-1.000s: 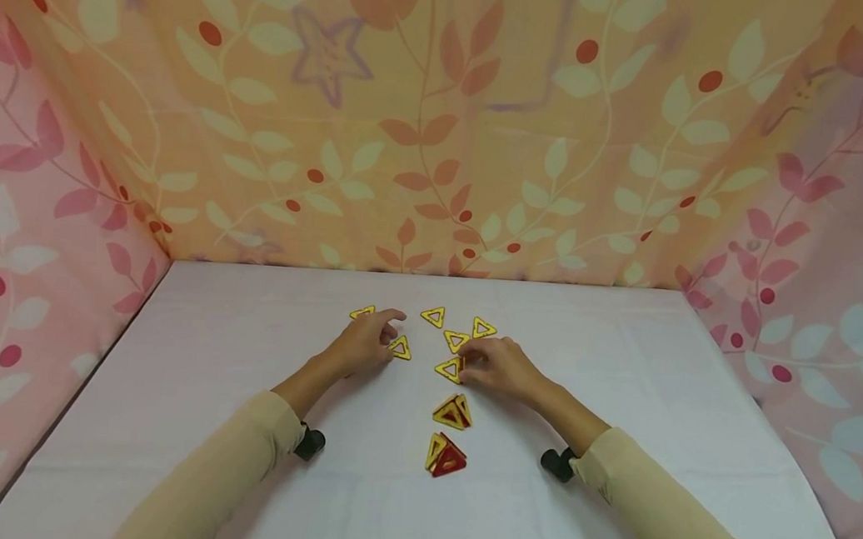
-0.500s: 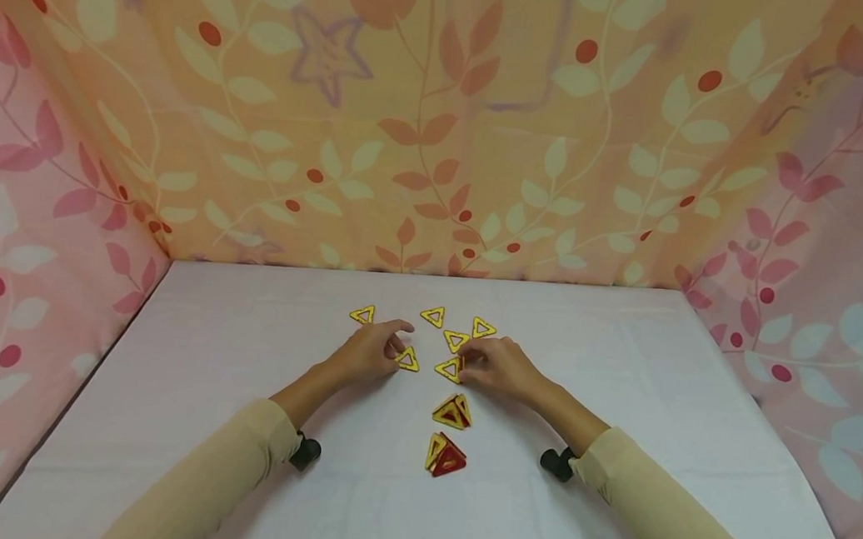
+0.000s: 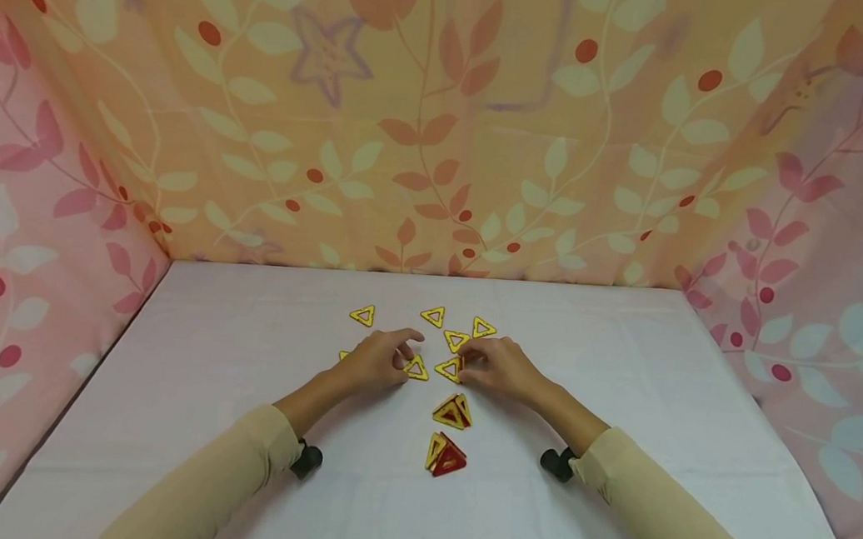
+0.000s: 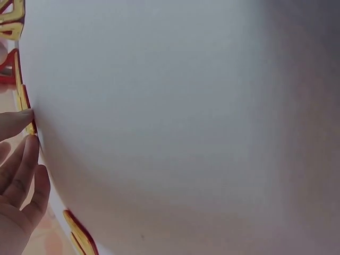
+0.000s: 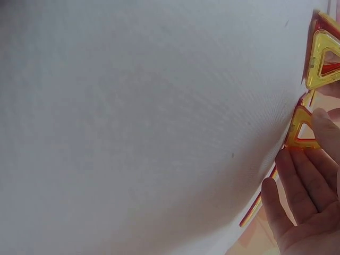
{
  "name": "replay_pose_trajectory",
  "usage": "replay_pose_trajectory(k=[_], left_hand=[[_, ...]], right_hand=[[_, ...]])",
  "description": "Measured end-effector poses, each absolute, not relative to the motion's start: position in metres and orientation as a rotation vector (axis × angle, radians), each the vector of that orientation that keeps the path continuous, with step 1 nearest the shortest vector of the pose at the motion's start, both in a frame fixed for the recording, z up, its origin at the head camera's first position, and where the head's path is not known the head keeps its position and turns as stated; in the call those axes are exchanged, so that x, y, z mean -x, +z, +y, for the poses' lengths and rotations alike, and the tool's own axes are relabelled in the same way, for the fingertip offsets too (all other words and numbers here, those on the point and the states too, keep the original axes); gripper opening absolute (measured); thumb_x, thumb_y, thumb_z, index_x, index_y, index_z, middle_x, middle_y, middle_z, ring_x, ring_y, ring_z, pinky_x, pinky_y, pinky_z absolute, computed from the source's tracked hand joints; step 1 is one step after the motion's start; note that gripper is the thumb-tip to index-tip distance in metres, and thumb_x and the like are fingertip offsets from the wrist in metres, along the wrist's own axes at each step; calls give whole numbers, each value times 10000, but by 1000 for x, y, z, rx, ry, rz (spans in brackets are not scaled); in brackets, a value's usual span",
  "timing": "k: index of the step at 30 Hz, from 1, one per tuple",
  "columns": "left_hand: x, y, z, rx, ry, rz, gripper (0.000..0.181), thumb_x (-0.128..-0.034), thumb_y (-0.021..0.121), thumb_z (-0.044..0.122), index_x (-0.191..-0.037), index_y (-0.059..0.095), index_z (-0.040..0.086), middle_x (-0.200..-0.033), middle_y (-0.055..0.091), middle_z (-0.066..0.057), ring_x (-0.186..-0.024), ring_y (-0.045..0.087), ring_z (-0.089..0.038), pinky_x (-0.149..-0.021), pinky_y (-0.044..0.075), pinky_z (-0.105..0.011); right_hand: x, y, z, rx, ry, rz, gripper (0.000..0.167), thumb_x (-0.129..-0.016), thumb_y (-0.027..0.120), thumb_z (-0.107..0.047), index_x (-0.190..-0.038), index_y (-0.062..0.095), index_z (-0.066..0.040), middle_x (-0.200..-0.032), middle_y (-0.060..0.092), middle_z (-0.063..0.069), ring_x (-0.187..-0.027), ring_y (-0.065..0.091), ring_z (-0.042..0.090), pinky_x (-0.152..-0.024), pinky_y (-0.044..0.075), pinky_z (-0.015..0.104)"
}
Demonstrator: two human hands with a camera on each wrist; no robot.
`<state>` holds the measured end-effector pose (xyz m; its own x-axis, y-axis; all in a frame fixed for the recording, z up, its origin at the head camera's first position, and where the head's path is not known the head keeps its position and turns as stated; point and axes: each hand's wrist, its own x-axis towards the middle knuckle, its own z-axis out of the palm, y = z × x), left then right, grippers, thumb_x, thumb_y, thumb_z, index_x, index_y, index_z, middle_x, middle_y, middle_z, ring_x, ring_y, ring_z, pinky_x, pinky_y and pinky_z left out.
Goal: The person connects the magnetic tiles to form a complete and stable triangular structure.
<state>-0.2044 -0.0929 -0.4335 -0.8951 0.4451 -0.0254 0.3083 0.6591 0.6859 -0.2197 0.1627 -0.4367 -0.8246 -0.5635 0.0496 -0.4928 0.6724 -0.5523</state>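
My left hand (image 3: 376, 362) pinches a yellow triangular tile (image 3: 421, 368) with an open centre; in the left wrist view this tile (image 4: 30, 122) shows edge-on between thumb and finger. Just right of it, my right hand (image 3: 500, 369) pinches a triangular tile, seen in the right wrist view as an orange-yellow tile (image 5: 294, 135) between thumb and fingertips. Another yellow triangle (image 3: 443, 371) shows right beside the right fingertips in the head view; whether it is the same piece I cannot tell. A small gap separates it from the left hand's tile.
Nearer me stand two clusters of leaning triangles, one mostly yellow (image 3: 442, 419), one yellow and red (image 3: 451, 463). Farther back lie single yellow triangles, at the left (image 3: 371, 315), middle (image 3: 441, 317) and right (image 3: 476, 329). Another (image 3: 344, 355) peeks out left of my left hand.
My left hand has moved right and toward me, bringing its yellow triangle closer to the right hand. A tile behind it at the left is uncovered. My right hand stays put.
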Motion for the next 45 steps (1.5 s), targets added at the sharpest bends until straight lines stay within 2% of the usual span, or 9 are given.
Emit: replay_pose_trajectory(k=[12, 31, 45], left_hand=[[201, -435, -82, -675, 1009, 2651, 578, -826, 769, -1, -1358, 565, 94, -1046, 682, -43, -790, 576, -127, -725, 507, -275], [196, -434, -76, -723, 1007, 2630, 573, -824, 768, -5, -1352, 566, 88, -1048, 684, -68, -782, 585, -114, -727, 514, -277], [192, -432, -74, -784, 1024, 2529, 639, -813, 784, -21, -1392, 529, 69, -1066, 674, -76, -794, 601, -127, -730, 534, -271]], right_hand=[[219, -437, 163, 892, -861, 2756, 343, -848, 806, -237, -1141, 713, -86, -1053, 729, -13, -1003, 665, 136, -941, 507, 409], [220, -436, 163, 907, -878, 2749, 355, -851, 803, -231, -1148, 708, -61, -1052, 729, 4, -995, 667, 147, -936, 511, 413], [220, -438, 163, 923, -864, 2761, 338, -854, 800, -231, -1135, 710, -66, -1057, 728, 15, -998, 667, 158, -921, 520, 408]])
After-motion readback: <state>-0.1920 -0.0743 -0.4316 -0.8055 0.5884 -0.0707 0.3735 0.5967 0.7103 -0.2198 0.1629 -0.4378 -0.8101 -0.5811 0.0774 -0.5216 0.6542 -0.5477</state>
